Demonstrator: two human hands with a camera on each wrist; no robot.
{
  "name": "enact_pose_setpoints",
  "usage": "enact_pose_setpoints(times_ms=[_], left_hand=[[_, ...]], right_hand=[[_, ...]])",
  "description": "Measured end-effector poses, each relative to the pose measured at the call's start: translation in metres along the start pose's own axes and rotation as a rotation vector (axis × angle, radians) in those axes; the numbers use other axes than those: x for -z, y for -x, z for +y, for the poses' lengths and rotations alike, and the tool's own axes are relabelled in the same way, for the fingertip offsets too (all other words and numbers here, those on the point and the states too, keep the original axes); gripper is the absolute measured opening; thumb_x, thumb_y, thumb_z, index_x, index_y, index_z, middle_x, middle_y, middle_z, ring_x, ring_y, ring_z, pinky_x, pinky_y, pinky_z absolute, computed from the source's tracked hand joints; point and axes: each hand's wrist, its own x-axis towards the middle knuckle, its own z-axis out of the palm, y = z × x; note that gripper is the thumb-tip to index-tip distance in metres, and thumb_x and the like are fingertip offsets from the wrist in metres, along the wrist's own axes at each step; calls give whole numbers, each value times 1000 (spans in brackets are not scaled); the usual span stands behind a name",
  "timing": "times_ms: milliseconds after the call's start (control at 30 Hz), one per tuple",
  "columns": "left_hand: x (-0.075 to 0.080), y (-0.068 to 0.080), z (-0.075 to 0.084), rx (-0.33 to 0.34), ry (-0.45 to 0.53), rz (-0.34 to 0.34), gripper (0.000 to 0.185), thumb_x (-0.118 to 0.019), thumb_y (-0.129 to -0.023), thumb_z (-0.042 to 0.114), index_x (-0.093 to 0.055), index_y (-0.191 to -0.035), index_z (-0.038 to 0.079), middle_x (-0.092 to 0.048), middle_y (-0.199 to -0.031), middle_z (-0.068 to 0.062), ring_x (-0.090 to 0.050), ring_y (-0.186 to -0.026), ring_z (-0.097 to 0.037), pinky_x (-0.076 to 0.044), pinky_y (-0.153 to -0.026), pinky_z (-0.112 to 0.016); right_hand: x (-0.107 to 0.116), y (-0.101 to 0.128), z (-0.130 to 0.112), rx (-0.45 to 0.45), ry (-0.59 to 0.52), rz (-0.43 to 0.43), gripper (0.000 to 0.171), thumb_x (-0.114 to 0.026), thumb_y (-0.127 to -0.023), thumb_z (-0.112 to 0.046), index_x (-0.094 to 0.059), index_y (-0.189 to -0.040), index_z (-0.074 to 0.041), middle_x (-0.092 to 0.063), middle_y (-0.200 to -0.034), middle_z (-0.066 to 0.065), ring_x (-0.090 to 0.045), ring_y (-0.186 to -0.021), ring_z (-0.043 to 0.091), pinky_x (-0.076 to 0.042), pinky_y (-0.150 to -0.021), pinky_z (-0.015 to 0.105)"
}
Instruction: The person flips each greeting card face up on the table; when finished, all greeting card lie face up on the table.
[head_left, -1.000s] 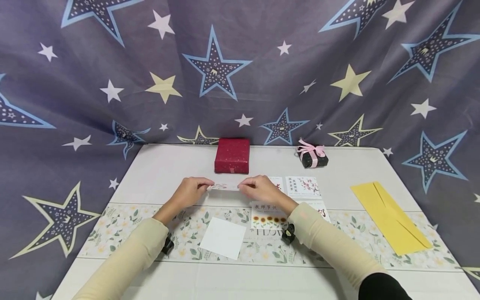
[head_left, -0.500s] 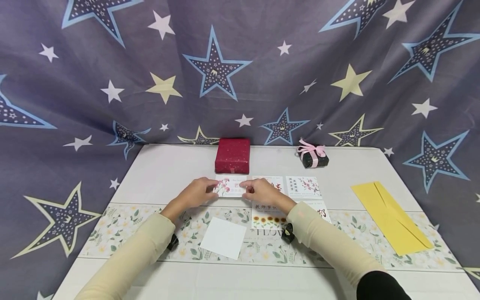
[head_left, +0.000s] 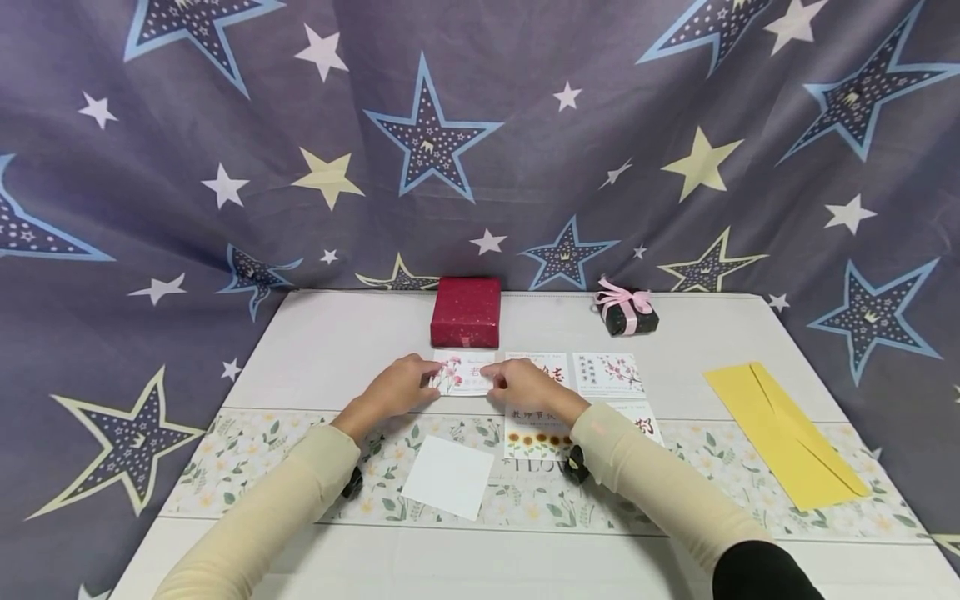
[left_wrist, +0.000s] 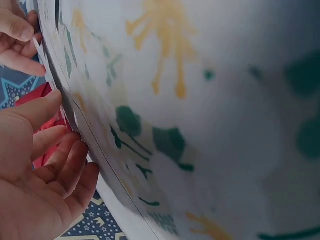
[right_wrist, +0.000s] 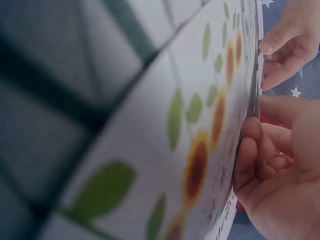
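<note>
A small white card with pink flowers (head_left: pixel 467 372) lies flat on the table just in front of a red box (head_left: pixel 465 312). My left hand (head_left: pixel 401 385) holds the card's left end with its fingertips. My right hand (head_left: pixel 525 384) holds the right end the same way, thumb and fingers at the edge. In the left wrist view my left hand (left_wrist: pixel 45 165) shows a straight thumb and loosely bent fingers against the table edge. The right wrist view has my right hand (right_wrist: pixel 280 165) in a similar pose. Both wrist views are mostly filled by the blurred floral table runner (left_wrist: pixel 200 100).
To the right of the flower card lie several more printed cards (head_left: pixel 607 372), among them a sunflower card (head_left: pixel 536 431). A blank white square (head_left: pixel 447 476) lies near me. A dark gift with a pink ribbon (head_left: pixel 625 312) and a yellow envelope (head_left: pixel 783 435) are further right.
The flower card, held edge-on above the table a second ago, has been lowered and laid flat face up. Both hands came down with it and stay at its ends.
</note>
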Motion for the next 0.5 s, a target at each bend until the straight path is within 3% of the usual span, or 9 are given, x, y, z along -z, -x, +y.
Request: enact_pose_setpoints(times_ms=[333, 500], left_hand=[[-1, -2, 5, -12, -91, 17, 52, -76, -92, 28, -63, -139, 8, -65, -116, -13, -62, -101, -23, -53, -96, -43], [0, -2, 8, 6, -107, 11, 53, -75, -92, 29, -63, -139, 9, -64, -117, -13, -63, -101, -23, -53, -97, -43]], right_hand=[[-1, -2, -3, -35, 38, -5, 49, -68, -97, -17, -59, -144, -12, -64, -74, -4, -51, -61, 8, -46, -64, 23], [0, -3, -4, -55, 64, -2, 48, -68, -96, -16, -59, -144, -13, -66, -78, -5, -53, -62, 7, -48, -67, 23]])
